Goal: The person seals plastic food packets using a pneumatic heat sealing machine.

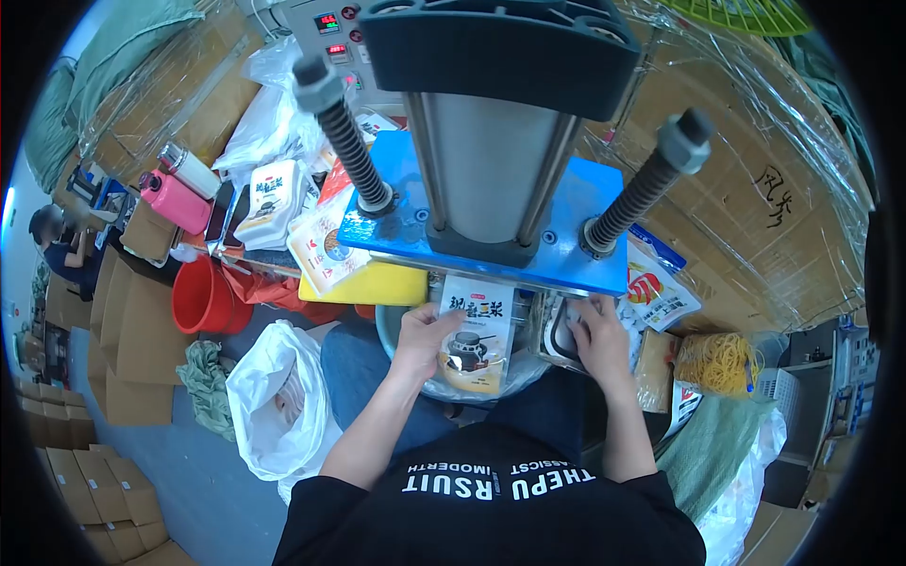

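Observation:
My left hand (423, 341) pinches the left edge of a white-and-tan printed pouch (477, 340) with a dark pot picture on it. The pouch's top end reaches under the blue plate (396, 203) of a press. My right hand (601, 337) is under the plate's right side, fingers curled at a shiny, clear-wrapped stack (557, 332) with dark and white parts. Exactly what those fingers grip is hidden. Above both hands rises the press's grey cylinder (495, 160), between two spring-wrapped rods. Below the pouch, part of a plastic-lined tub (514, 385) shows near my lap.
On the left are stacked printed pouches (274, 198), a pink bottle (176, 201), a red bucket (200, 300) and a white bag (274, 396). Yellow rubber bands (714, 368) lie at right. Large cartons (755, 189) stand behind. Another person (71, 250) sits far left.

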A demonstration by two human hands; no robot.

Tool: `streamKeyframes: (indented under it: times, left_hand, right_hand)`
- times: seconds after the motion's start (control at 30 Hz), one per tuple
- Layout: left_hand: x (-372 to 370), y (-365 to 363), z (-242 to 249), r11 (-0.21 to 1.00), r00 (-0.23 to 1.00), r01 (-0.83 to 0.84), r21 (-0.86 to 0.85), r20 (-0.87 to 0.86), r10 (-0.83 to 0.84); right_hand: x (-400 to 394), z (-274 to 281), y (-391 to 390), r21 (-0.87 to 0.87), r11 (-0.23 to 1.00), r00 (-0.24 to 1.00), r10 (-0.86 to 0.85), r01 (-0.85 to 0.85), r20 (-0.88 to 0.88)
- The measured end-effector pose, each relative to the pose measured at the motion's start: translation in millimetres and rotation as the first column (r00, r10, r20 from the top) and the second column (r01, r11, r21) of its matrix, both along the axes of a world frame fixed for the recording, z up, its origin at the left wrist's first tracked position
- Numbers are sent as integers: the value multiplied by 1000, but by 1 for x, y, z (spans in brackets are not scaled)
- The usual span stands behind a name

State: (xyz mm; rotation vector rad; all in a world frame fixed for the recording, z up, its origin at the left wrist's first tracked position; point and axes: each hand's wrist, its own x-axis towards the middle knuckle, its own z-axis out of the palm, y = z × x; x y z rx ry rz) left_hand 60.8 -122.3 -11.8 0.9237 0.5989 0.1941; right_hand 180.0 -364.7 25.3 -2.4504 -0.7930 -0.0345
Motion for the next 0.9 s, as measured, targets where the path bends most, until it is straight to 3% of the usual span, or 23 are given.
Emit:
streamKeyframes:
  times: [0.1,0.13,0.17,0.2,0.23,0.27,0.33,0.37,0.43,0.5,0.57,0.63,0.7,0.73,0.8,0.83,0.87,0.9]
  left_hand:
    - [-3,11,0,988,995,96,118,-46,-91]
    - [-3,21,7,947,986,167,275,-74,-152]
    - [-4,33,18,812,994,80,579,-110,-19]
    - [-4,48,26,576,987,15,818,-103,120]
    - [-4,77,30,72,980,-131,989,118,162]
    - [-11,88,24,63,979,-129,990,116,169]
    - [-19,104,7,-356,969,213,910,-151,195]
    - [-29,99,-4,-443,985,144,885,-86,148]
    - [-50,81,6,-289,994,105,952,-92,58]
    - [-57,78,1,-293,994,94,951,-75,76]
    - [-55,84,-1,-215,997,30,976,-15,71]
    - [-44,86,12,-236,992,-54,970,79,99]
    - [-36,84,25,-15,975,51,999,-47,217]
    - [-34,74,29,-52,980,-87,995,95,175]
    - [-39,42,29,61,991,-103,993,96,97]
    - [-41,24,37,148,998,-64,987,61,27]
    - [-39,14,43,160,998,-59,985,56,19]
    - [-39,4,50,158,997,8,987,4,-77]
  right_hand:
    - [-4,-8,0,66,997,998,-34,37,-47]
    - [-1,-12,0,134,989,997,-61,66,-35]
    - [1,-9,0,163,984,998,-60,64,-30]
    - [4,-6,0,192,979,998,-57,61,-26]
    - [8,-10,-1,236,971,999,-39,36,9]
    - [8,-9,0,244,969,1000,-31,29,5]
    - [8,-3,3,336,941,999,-25,35,-35]
    - [7,-7,3,351,934,998,-46,59,-46]
    - [9,-10,3,397,914,994,-42,80,-104]
    - [3,-23,-2,470,872,970,-20,136,-243]
    - [4,-27,-1,517,849,968,21,114,-249]
    - [0,-20,8,566,820,965,67,92,-253]
    - [-8,-5,16,688,638,766,234,344,-599]
    - [-12,0,18,674,670,721,297,310,-626]
    - [-21,-1,19,654,737,657,410,170,-632]
    - [-23,11,24,600,800,740,402,3,-539]
    - [-22,30,29,509,847,801,409,-154,-437]
    - [-21,52,37,495,840,788,453,-221,-416]
